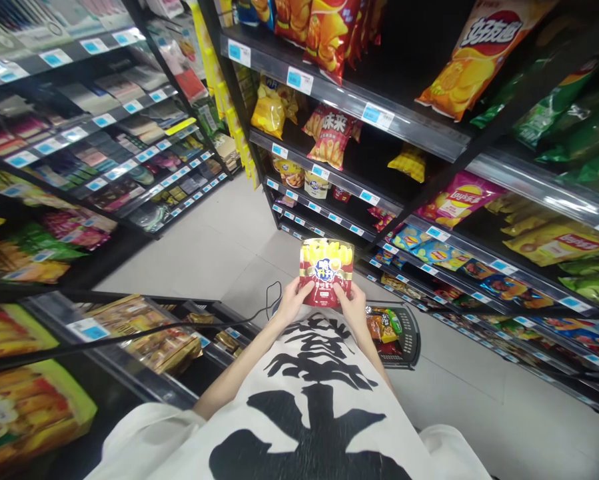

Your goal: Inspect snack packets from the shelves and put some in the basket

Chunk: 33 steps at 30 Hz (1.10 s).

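Observation:
A red and yellow snack pouch (325, 267) is held upright in front of my body, its printed front facing me. My left hand (294, 298) grips its lower left side, thumb on the front. On the lower right side my right hand (354, 301) holds it the same way, thumb also on the front. The other fingers of both hands are mostly hidden. Below and to the right of my right hand, a black shopping basket (410, 337) stands on the floor with snack packets (383, 325) in it, partly hidden by my arm and shirt.
Black shelves (339, 93) with bagged snacks rise ahead and to the right. Another shelf unit (69, 143) stands at the left, and a low shelf with boxed goods (149, 333) is close by my left arm. Grey tiled floor (214, 233) runs between. A dark cable (179, 326) crosses the left side.

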### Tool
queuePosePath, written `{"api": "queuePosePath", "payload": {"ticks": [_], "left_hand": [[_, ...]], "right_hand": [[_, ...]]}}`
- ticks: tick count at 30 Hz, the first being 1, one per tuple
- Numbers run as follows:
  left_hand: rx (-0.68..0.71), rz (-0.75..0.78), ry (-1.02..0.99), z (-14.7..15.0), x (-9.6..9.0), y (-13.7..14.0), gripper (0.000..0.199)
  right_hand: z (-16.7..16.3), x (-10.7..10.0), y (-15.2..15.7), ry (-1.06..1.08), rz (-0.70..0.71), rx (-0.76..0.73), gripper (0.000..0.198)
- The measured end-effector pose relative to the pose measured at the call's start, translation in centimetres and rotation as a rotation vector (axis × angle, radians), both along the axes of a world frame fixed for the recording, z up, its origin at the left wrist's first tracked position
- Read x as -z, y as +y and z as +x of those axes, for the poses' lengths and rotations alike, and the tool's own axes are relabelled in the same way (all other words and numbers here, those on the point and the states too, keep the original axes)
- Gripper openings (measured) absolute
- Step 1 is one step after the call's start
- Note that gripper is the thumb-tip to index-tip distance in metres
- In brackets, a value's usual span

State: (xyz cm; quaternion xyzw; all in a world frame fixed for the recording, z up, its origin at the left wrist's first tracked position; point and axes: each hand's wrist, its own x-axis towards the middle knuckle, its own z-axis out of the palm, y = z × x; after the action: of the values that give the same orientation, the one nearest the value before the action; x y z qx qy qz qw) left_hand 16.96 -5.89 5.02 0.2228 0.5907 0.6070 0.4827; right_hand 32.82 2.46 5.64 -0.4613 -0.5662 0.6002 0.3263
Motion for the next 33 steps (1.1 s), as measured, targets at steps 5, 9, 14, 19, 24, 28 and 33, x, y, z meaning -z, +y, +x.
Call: {"api": "queuePosePath", "payload": {"ticks": [5, 9, 14, 19, 24, 28, 33], "left_hand": [[-0.011, -0.024, 0.038, 0.0, 0.0, 0.0, 0.047], [0.001, -0.037, 0.058, -0.1, 0.1, 0.0, 0.048], [0.006, -0.033, 0.062, -0.2, 0.4, 0.0, 0.051], [0.001, -0.035, 0.060, -0.2, 0.6, 0.0, 0.052], [-0.007, -0.034, 0.078, -0.2, 0.5, 0.0, 0.051], [-0.006, -0.049, 0.099, -0.2, 0.5, 0.0, 0.052], [0.002, -0.052, 0.086, -0.2, 0.5, 0.0, 0.053]], "right_hand": [[0.0, 0.4, 0.1, 0.026, -0.030, -0.003, 0.040], [0.2, 1.1, 0.2, 0.034, -0.041, -0.015, 0.042], [0.4, 1.8, 0.3, 0.038, -0.035, -0.032, 0.044], [0.4, 2.2, 0.3, 0.052, -0.035, -0.040, 0.043], [0.4, 2.1, 0.3, 0.031, -0.045, -0.042, 0.045], [0.4, 1.9, 0.2, 0.059, -0.072, -0.040, 0.043], [0.4, 1.8, 0.2, 0.068, -0.083, -0.044, 0.042]]}}
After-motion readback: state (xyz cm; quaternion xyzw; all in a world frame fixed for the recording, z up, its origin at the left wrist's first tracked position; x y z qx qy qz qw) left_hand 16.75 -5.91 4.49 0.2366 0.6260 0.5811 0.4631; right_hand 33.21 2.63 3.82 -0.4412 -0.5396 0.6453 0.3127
